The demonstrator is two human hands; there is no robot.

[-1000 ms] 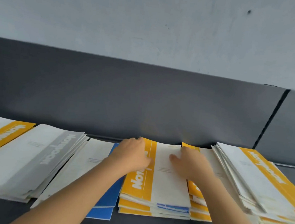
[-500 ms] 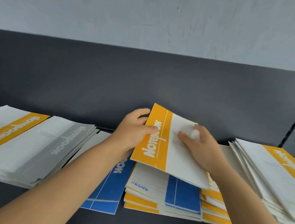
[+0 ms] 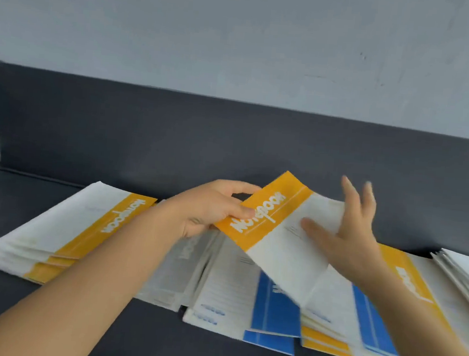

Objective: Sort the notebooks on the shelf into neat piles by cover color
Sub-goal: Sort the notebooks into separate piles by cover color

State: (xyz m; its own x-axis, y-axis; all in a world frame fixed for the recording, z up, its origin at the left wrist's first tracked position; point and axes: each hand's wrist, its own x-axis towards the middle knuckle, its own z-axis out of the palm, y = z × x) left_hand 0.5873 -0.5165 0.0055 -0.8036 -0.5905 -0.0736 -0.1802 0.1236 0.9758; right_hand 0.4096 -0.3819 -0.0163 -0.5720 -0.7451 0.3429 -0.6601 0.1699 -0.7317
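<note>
shelf [image 3: 45, 317]: dark grey, matte, flat; runs under all piles
blue pile [image 3: 276, 306]: near edge, thin soft covers, blue bands, fanned unevenly, partly under the lifted notebook
mixed pile [image 3: 370, 329]: right of it, yellow and blue covers, right forearm crosses it
grey pile [image 3: 180, 269]: behind left arm, mostly hidden
yellow pile [image 3: 61, 233]: left, white covers with yellow band, edges stepped
right pile [image 3: 463, 271]: cut by frame edge
notebook [image 3: 279, 238]: yellow band, white body, flexible, held tilted above the blue pile
left hand [image 3: 210, 210]: pinching the yellow band edge
right hand [image 3: 344, 235]: fingers spread, palm flat on the white part, blurred
back panel [image 3: 231, 137]: dark grey
wall [image 3: 240, 36]: pale grey, scuffed
</note>
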